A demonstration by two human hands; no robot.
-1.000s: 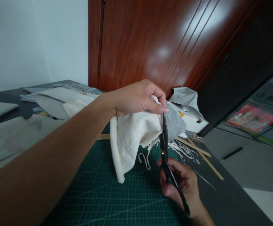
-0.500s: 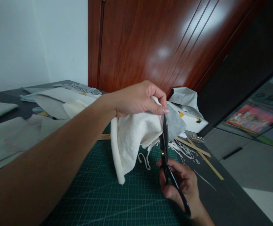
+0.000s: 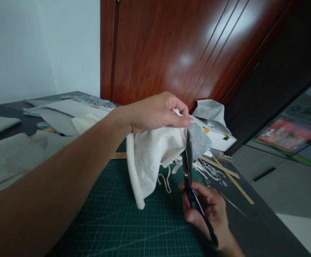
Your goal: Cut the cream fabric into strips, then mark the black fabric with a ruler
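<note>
My left hand [image 3: 168, 112] pinches the top edge of a white piece of fabric [image 3: 155, 153], which hangs down in folds above the green cutting mat [image 3: 134, 228]. My right hand [image 3: 209, 207] grips a pair of black scissors [image 3: 187, 167] by the handles, points upward. The blades lie along the fabric's right edge, just below my left fingertips, and look nearly closed. A narrow white strip [image 3: 179, 166] dangles beside the blades. Another thin curled offcut [image 3: 166, 182] shows below the fabric.
Cut white strips [image 3: 211, 171] lie on the dark table right of the mat, by wooden rulers [image 3: 238, 185]. At the back right stand a white box [image 3: 222, 139] and a grey bag [image 3: 210, 110]. Fabric pieces [image 3: 13, 153] spread over the left side.
The narrow strip beside the blades has dropped lower and hangs apart from the fabric's edge. My left thumb has shifted slightly to the right. The scissors have barely moved.
</note>
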